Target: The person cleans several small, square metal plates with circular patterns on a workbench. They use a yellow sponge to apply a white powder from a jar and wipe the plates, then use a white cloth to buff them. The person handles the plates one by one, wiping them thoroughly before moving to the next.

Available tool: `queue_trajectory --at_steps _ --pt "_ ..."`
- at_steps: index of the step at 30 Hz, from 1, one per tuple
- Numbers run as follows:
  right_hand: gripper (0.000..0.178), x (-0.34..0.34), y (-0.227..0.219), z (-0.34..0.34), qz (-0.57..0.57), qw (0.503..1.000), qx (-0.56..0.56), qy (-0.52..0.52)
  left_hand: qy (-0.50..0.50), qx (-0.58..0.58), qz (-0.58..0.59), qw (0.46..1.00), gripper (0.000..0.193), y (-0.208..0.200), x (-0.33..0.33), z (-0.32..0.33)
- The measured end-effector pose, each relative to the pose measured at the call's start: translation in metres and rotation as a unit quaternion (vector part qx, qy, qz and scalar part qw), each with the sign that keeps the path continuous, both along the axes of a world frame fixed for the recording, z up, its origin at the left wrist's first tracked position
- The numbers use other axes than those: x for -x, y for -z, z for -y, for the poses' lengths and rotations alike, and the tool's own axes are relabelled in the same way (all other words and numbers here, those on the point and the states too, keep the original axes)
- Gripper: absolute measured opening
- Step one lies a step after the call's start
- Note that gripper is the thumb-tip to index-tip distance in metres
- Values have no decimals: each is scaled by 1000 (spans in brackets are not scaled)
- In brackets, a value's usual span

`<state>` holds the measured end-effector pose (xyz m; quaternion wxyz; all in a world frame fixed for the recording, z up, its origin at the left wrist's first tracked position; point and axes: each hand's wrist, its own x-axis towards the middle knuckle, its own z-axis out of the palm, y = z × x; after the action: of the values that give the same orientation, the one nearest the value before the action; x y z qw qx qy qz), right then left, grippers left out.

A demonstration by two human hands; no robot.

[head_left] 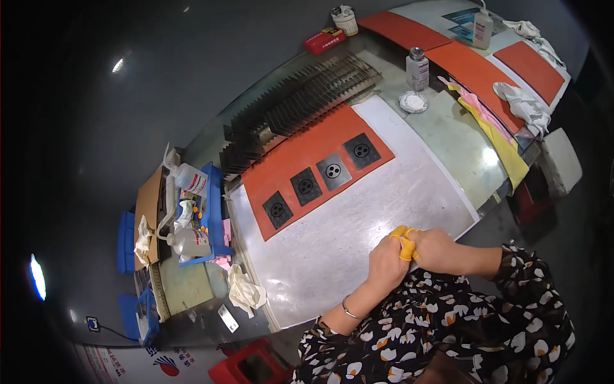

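A: In the head view, where are the hands?

B: At the near edge of the bench, right of the middle. The left hand [385, 264] and the right hand [440, 251] meet there, knuckles close together.

A: And the fingers?

B: Curled in on both, with hardly a gap to see. Yellow covers [406, 249] sit around some fingertips, right where the hands meet. I cannot tell whether either hand also pinches a cover, or which cover belongs to which hand.

A: What lies beyond them?

B: A white sheet [339, 256]. On its far part is a red mat [320, 144], and on that 4 plates [277, 210] in a slanting row, well apart from the hands. Each is square and dark or grey, with a ring and 3 round marks.

A: Behind the mat?

B: A rack [320, 93] of thin dark fins. Farther off are a red box [324, 41] and a tin [345, 22], side by side.

A: To the left?

B: A blue tray [217, 214] with 2 white bottles [190, 178]. Nearer, a crumpled white cloth [245, 291] lies beside the sheet.

A: And to the far right?

B: A metal-capped bottle [417, 72], with a dish [413, 102] of white stuff just nearer. Farther right, a yellow cloth [502, 153] hangs along the bench edge.
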<state>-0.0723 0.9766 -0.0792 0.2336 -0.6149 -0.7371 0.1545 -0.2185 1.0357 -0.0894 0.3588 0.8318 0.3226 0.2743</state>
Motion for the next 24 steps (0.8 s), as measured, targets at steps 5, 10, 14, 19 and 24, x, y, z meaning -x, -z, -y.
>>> queue_trajectory --at_steps 5,10,14,19,24 --pt "28 28 13 -6 -61 992 -78 -73 19 497 70 865 62 16 37 -12" --pt "25 65 -7 -28 -349 910 169 -148 20 661 176 729 72 28 87 -9" --pt "17 26 -19 -59 -471 823 314 -36 -26 453 118 883 58 -14 121 -35" --pt "11 -68 -9 -135 -562 819 34 108 -335 43 -13 941 47 -12 198 -114" --pt "12 -88 29 -189 -612 783 1 112 -362 208 123 900 44 13 212 -172"
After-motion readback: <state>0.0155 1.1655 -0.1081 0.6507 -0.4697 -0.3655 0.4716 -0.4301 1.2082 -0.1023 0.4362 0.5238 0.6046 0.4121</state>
